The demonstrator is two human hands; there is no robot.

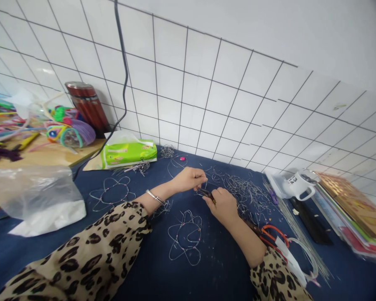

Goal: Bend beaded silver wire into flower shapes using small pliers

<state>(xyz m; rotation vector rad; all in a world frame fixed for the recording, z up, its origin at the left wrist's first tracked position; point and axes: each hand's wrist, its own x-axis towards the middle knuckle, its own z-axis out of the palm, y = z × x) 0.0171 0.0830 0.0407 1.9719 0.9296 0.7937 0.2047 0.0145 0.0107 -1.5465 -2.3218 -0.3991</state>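
Observation:
My left hand (pixel 188 179) is closed in a pinch on a thin wire (pixel 203 185) just above the blue cloth (pixel 213 267). My right hand (pixel 223 204) is wrapped round small dark pliers (pixel 206 193), whose tip meets the wire between the two hands. A wire flower shape (pixel 185 236) with small beads lies flat below the hands. Another wire flower (pixel 113 191) lies to the left, past my left forearm. A heap of loose silver wire pieces (pixel 244 190) spreads to the right of the hands. Both arms wear leopard-print sleeves, and a silver bracelet (pixel 154 196) circles the left wrist.
A green tissue pack (pixel 129 153), a red thermos (pixel 88 106) and coloured pipe cleaners (pixel 62 127) stand at the back left by the tiled wall. A clear plastic bag (pixel 34 192) lies left. Red-handled scissors (pixel 273 237), a white mug (pixel 301 184), straight wires (pixel 301 234) and stacked books (pixel 354 217) lie right.

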